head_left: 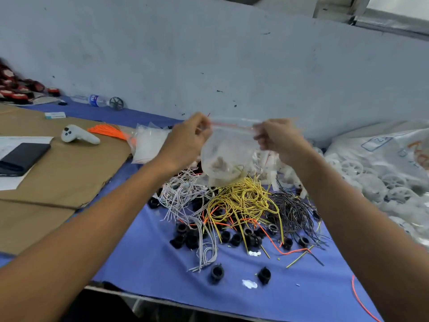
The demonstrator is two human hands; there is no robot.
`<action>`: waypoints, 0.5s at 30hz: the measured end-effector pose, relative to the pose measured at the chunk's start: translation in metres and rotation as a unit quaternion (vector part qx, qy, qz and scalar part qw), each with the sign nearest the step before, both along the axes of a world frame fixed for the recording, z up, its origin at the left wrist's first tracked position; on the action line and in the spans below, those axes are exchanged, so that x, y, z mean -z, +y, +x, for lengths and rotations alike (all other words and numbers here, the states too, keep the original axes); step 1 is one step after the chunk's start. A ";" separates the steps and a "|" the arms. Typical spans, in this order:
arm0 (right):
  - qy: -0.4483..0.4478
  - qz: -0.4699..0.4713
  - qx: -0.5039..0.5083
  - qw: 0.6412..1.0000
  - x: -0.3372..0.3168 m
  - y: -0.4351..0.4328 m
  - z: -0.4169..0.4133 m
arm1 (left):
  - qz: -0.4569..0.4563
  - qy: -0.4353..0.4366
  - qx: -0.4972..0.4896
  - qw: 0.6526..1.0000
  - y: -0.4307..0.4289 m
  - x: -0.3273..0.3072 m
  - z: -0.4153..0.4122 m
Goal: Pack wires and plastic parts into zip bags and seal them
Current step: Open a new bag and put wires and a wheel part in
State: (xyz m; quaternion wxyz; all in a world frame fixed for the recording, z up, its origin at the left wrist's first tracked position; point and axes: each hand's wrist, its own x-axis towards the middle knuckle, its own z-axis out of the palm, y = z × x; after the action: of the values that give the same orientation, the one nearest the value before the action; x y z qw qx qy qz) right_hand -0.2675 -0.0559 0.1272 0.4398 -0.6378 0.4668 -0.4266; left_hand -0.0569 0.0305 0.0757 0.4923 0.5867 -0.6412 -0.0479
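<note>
The left hand (pixel 189 135) pinches the left end of a clear zip bag (pixel 226 154) at its top edge, fingers curled in against the thumb. The right hand (pixel 277 138) pinches the right end of the same edge in the same way. Between them the bag's red closing strip (pixel 232 125) runs almost level and taut. The bag hangs in the air above the middle of the surface (pixel 162 263), bulging at the bottom with pale contents too blurred to tell apart; a bit of yellow wire shows through its lower side. Straight beneath it lies a tangle of yellow wires (pixel 243 201), with a heap of white wires (pixel 183 194) to the left and black wires (pixel 292 208) to the right, all overlapping. Black plastic parts (pixel 234 238) are scattered among and in front of them on the blue cloth. Further left, a stack of empty bags (pixel 148 145) lies beside a bundle of orange wires (pixel 111 132). Both rest at the edge of a sheet of cardboard (pixel 58 177), which also carries a white controller (pixel 79 134) and a flat black device (pixel 22 158). To the right are heaped white plastic wheels (pixel 394 182). A water bottle (pixel 92 100) lies on its side by the wall.
</note>
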 end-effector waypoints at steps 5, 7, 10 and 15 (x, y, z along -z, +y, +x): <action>-0.173 0.038 -0.167 0.970 -0.037 0.007 -0.014 | -0.055 0.295 0.082 0.950 0.000 -0.042 0.007; -0.107 -0.065 -0.145 0.981 -0.036 0.012 -0.020 | -0.061 0.342 0.089 0.933 0.002 -0.052 0.009; -0.047 -0.153 -0.086 0.983 -0.034 0.019 -0.026 | -0.035 0.370 0.103 0.923 0.007 -0.059 0.007; -0.121 -0.065 -0.142 0.980 -0.023 0.027 -0.028 | 0.015 0.342 0.124 0.931 0.014 -0.052 0.013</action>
State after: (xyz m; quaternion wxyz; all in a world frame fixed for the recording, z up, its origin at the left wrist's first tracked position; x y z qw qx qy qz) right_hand -0.2954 -0.0288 0.1501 0.5069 -0.6682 0.2860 -0.4635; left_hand -0.0435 0.0443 0.1275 0.6634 0.4577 -0.5007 -0.3158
